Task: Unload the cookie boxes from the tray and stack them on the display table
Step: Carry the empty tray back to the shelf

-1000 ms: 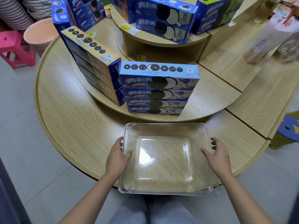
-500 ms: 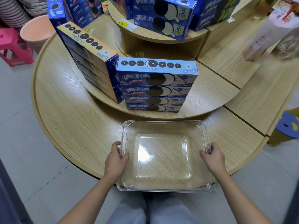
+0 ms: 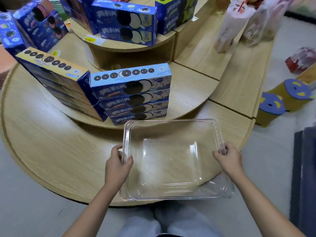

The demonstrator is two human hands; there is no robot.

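A clear plastic tray (image 3: 172, 122) with nothing in it sits at the near edge of the round wooden display table (image 3: 51, 151), its near side overhanging the edge. My left hand (image 3: 118, 163) grips the tray's left rim. My right hand (image 3: 229, 159) grips its right rim. Just behind the tray, on the middle tier, stands a stack of several blue cookie boxes (image 3: 133, 94). A second stack of cookie boxes with yellow tops (image 3: 56, 82) leans beside it to the left.
More blue cookie boxes (image 3: 126, 21) fill the top tier, with others at the far left (image 3: 39, 24). Bagged goods (image 3: 239, 23) stand on the wooden shelf to the right. Yellow stools with blue tops (image 3: 283, 100) sit on the floor at the right.
Both hands have closed on the tray's side rims. The tray has shifted right and toward me, and the view has turned right.
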